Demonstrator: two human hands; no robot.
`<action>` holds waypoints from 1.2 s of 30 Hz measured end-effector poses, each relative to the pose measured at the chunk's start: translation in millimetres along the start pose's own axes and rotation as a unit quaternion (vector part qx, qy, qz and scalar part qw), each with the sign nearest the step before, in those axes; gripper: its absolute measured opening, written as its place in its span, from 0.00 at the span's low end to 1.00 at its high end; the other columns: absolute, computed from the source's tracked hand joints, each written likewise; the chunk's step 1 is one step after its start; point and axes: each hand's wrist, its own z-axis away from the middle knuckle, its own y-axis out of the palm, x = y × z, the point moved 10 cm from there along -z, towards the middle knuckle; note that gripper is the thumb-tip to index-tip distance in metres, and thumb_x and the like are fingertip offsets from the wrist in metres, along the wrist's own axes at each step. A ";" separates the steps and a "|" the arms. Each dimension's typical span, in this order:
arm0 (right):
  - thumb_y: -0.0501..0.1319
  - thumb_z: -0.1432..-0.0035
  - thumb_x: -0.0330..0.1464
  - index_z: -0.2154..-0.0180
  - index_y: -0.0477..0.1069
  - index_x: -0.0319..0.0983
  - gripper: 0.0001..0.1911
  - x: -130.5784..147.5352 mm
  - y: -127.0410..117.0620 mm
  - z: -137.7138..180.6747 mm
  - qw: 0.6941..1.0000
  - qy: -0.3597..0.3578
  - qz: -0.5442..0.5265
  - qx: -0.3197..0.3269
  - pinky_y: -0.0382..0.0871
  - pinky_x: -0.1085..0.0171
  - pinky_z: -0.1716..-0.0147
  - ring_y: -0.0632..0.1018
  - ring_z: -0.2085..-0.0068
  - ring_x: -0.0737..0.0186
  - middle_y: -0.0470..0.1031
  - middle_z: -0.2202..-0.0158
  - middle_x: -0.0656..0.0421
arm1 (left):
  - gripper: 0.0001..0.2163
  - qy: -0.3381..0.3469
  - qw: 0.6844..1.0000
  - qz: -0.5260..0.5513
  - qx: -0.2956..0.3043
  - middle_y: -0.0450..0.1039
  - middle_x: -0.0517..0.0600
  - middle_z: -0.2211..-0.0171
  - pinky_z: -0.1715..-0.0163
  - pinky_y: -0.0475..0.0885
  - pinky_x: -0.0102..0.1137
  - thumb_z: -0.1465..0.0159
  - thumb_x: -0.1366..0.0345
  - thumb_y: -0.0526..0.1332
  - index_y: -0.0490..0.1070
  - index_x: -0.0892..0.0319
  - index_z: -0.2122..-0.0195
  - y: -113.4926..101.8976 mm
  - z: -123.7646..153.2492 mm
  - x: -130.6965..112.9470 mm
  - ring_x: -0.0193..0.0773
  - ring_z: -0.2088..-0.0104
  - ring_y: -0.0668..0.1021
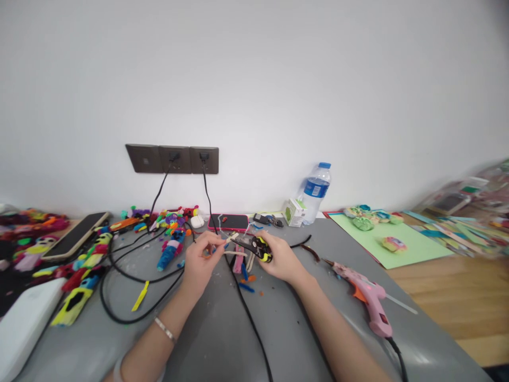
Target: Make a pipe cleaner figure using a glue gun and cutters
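Pliers [259, 248] with yellow-and-black handles sit in the middle of the grey table [278, 329], their nose closing on a pale stick [231, 237] that both hands share. At the far left lie a white box [24, 323], a dark phone [75, 233] and a heap of bright chenille figures [79, 289], with a loose yellow stem [140, 296] near the looping black cable [119, 276]. The left hand [201, 262], a thin bracelet [165, 330] at its wrist, pinches the pale stick narrowly between thumb and fingertips, just left of the tool's nose. The right hand [280, 260] is wrapped round the pliers' handles in a closed squeeze. Under the hands lie short coloured offcuts [243, 273], and behind them a red-edged phone [228, 221] below the wall sockets [173, 158]. Further right stand a small green-and-white carton [293, 212] and a water bottle [316, 192], then a pink glue gun [368, 297] on its side, well apart from the hands, and a green sheet [405, 244] with small craft pieces. By my judgement a clean result here calls for holding the stick steady close to the nose, keeping fingertips clear of the blades, squeezing square across the stick, and minding the cable that runs right under the work
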 end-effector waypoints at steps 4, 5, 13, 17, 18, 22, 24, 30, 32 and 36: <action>0.58 0.53 0.26 0.53 0.64 0.40 0.22 2.0 0.8 -0.2 1.000 -0.002 -0.004 0.007 0.66 0.64 0.65 0.76 0.65 0.56 0.75 0.63 0.56 | 0.04 0.004 1.000 0.002 0.004 0.73 0.49 0.69 0.73 0.65 0.27 0.39 0.68 0.62 0.74 0.58 0.70 0.6 0.8 0.7 0.33 0.72 0.71; 0.57 0.53 0.26 0.54 0.64 0.40 0.22 2.4 0.9 -0.3 1.000 -0.001 -0.005 0.009 0.65 0.64 0.66 0.76 0.66 0.57 0.75 0.64 0.56 | 0.04 0.003 1.000 0.005 0.006 0.73 0.49 0.68 0.73 0.65 0.27 0.38 0.68 0.62 0.74 0.58 0.70 0.9 0.9 1.2 0.34 0.71 0.72; 0.57 0.54 0.26 0.56 0.65 0.40 0.19 3.3 1.1 -0.7 1.000 -0.001 -0.013 0.008 0.63 0.66 0.70 0.74 0.70 0.59 0.75 0.67 0.57 | 0.03 0.010 1.000 0.022 0.005 0.72 0.50 0.68 0.73 0.66 0.27 0.38 0.69 0.61 0.72 0.59 0.69 1.3 1.2 -1.2 0.36 0.68 0.74; 0.56 0.53 0.25 0.54 0.65 0.39 0.21 0.3 3.9 -0.4 1.000 -0.002 -0.013 0.007 0.64 0.65 0.67 0.76 0.67 0.57 0.76 0.64 0.54 | 0.03 0.030 0.999 0.023 -0.001 0.72 0.50 0.68 0.72 0.66 0.27 0.38 0.69 0.61 0.72 0.59 0.69 0.8 1.7 -3.5 0.35 0.68 0.74; 0.56 0.53 0.25 0.54 0.65 0.39 0.21 -0.8 4.7 -0.2 1.000 -0.001 -0.013 0.007 0.65 0.64 0.66 0.76 0.65 0.56 0.76 0.63 0.54 | 0.03 0.031 0.999 0.021 -0.002 0.71 0.49 0.68 0.72 0.66 0.27 0.38 0.69 0.61 0.72 0.59 0.69 0.9 1.7 -3.6 0.35 0.68 0.74; 0.56 0.53 0.24 0.52 0.65 0.38 0.23 -4.5 7.8 0.3 1.000 0.008 -0.016 0.011 0.66 0.62 0.63 0.77 0.61 0.53 0.77 0.59 0.52 | 0.04 0.029 0.999 0.019 0.004 0.71 0.49 0.69 0.72 0.66 0.27 0.37 0.68 0.61 0.71 0.59 0.69 2.2 1.0 -4.8 0.36 0.68 0.73; 0.56 0.52 0.24 0.51 0.65 0.39 0.23 -5.4 8.1 0.0 1.000 0.013 -0.020 0.012 0.66 0.62 0.62 0.77 0.61 0.53 0.77 0.59 0.52 | 0.04 0.017 0.999 0.026 0.015 0.71 0.49 0.68 0.72 0.66 0.27 0.36 0.66 0.61 0.71 0.59 0.68 4.0 1.0 -4.0 0.35 0.69 0.73; 0.55 0.51 0.23 0.51 0.65 0.39 0.23 -6.5 7.7 -1.0 0.999 0.020 -0.030 0.008 0.66 0.63 0.61 0.77 0.60 0.55 0.77 0.58 0.52 | 0.13 -0.041 0.998 0.051 0.016 0.72 0.50 0.66 0.67 0.68 0.29 0.31 0.56 0.52 0.71 0.59 0.58 3.0 2.6 11.3 0.37 0.66 0.74; 0.55 0.51 0.23 0.51 0.65 0.39 0.23 -7.6 9.3 -1.1 0.999 0.020 -0.030 0.010 0.66 0.63 0.62 0.77 0.61 0.55 0.77 0.59 0.53 | 0.16 -0.065 0.997 0.051 0.000 0.73 0.51 0.67 0.69 0.67 0.30 0.30 0.54 0.49 0.71 0.59 0.58 0.7 2.1 20.7 0.38 0.68 0.74; 0.56 0.52 0.24 0.53 0.66 0.40 0.22 -12.5 12.7 -1.7 0.999 0.024 -0.024 0.013 0.65 0.64 0.65 0.76 0.64 0.56 0.77 0.62 0.55 | 0.19 -0.102 0.994 0.048 -0.005 0.73 0.50 0.68 0.69 0.67 0.29 0.30 0.52 0.48 0.72 0.59 0.60 3.2 0.5 37.8 0.37 0.69 0.74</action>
